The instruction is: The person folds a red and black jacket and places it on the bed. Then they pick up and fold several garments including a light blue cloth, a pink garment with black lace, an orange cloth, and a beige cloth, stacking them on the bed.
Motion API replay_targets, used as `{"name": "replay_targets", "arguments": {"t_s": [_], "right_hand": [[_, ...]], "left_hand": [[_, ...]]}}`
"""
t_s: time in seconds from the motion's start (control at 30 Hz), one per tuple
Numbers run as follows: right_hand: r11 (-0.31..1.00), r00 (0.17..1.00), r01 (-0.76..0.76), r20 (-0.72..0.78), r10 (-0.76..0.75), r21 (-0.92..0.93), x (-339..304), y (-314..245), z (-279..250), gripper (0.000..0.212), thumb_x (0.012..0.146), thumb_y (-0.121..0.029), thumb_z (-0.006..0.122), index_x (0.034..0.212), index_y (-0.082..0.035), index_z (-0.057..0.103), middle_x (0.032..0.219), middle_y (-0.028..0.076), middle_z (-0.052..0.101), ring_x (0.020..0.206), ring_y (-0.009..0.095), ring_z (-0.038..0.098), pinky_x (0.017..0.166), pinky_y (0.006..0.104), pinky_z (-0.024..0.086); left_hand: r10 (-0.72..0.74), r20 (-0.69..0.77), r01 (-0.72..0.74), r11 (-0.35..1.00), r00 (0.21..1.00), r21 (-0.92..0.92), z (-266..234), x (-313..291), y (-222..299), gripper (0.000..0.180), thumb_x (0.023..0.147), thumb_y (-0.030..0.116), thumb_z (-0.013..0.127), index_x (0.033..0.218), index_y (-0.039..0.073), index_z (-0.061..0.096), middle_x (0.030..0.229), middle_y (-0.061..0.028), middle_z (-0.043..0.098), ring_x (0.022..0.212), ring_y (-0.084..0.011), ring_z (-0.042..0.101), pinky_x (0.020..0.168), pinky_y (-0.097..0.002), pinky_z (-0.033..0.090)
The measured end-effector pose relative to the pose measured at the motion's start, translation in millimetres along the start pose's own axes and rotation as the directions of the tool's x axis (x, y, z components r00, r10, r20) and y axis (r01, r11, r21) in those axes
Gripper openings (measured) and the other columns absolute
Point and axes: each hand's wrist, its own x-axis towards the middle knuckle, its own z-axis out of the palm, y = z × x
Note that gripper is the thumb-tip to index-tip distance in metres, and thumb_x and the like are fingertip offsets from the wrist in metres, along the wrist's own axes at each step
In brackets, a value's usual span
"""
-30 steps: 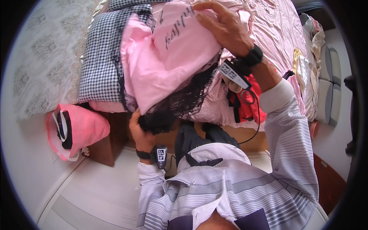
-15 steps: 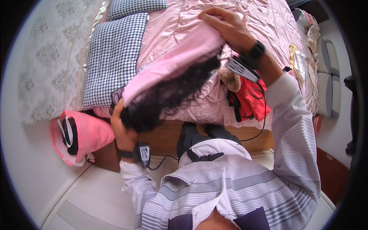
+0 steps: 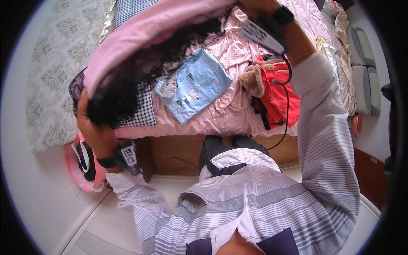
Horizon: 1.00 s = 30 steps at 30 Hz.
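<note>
Left hand (image 3: 97,132), right hand (image 3: 259,6) — both hold pink cloth (image 3: 136,32); black lace (image 3: 117,95) hangs.

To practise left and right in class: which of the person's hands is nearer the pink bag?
Left: the left hand appears just above the pink bag; the right hand is far to its upper right.

Garment (image 3: 199,85) between cushion (image 3: 144,112) and jacket (image 3: 280,95)
All three lie on the bed (image 3: 225,123); above the cushion, a cloth (image 3: 127,40) spans left hand (image 3: 94,132) to right hand (image 3: 260,6) (a bag (image 3: 100,172) sits nearby).
</note>
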Motion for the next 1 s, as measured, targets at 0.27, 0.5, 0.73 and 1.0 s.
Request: {"name": "replay_targets", "arguments": {"t_s": [0.27,0.5,0.73,1.0], "right_hand": [[0.881,0.935,-0.353,-0.135,0.327,-0.315,-213,98,-23,0.033,0.098,-0.027,0.064,0.112,0.002,0.068,0.094,0.006,0.07,0.085,0.01,0.063,0.076,0.0264,0.051],[0.603,0.639,-0.769,-0.278,0.717,-0.214,-377,202,-23,0.026,0.095,-0.023,0.066,0.104,0.001,0.067,0.089,0.005,0.07,0.082,0.011,0.062,0.076,0.0273,0.05],[0.537,0.578,-0.811,-0.171,0.798,-0.234,-392,206,-27,0.027,0.094,-0.023,0.066,0.107,0.0,0.068,0.093,0.008,0.071,0.086,0.013,0.064,0.081,0.0288,0.05],[0.581,0.593,-0.804,-0.103,0.798,-0.13,-284,198,-31,0.031,0.095,-0.028,0.067,0.109,-0.001,0.069,0.092,0.001,0.067,0.083,0.006,0.057,0.073,0.0233,0.048]], "left_hand": [[-0.871,0.332,0.78,0.088,0.362,-0.619,78,-165,-27,0.052,0.082,-0.007,0.068,0.132,-0.001,0.055,0.119,-0.0078,0.063,0.1,-0.0215,0.065,0.089,-0.0356,0.054],[-0.884,0.468,0.856,-0.257,-0.02,-0.449,138,-309,-48,0.013,0.082,-0.005,0.072,0.094,-0.005,0.067,0.091,-0.0099,0.067,0.075,-0.022,0.068,0.069,-0.035,0.059],[-0.923,0.382,0.874,-0.153,0.039,-0.461,142,-319,-63,0.026,0.082,-0.006,0.07,0.107,-0.005,0.063,0.103,-0.0111,0.065,0.088,-0.0232,0.066,0.076,-0.0346,0.057],[-0.904,0.259,0.816,0.148,0.341,-0.558,131,-221,-85,0.056,0.088,-0.003,0.064,0.141,-0.001,0.046,0.134,-0.01,0.055,0.111,-0.0213,0.059,0.097,-0.0329,0.048]]}}
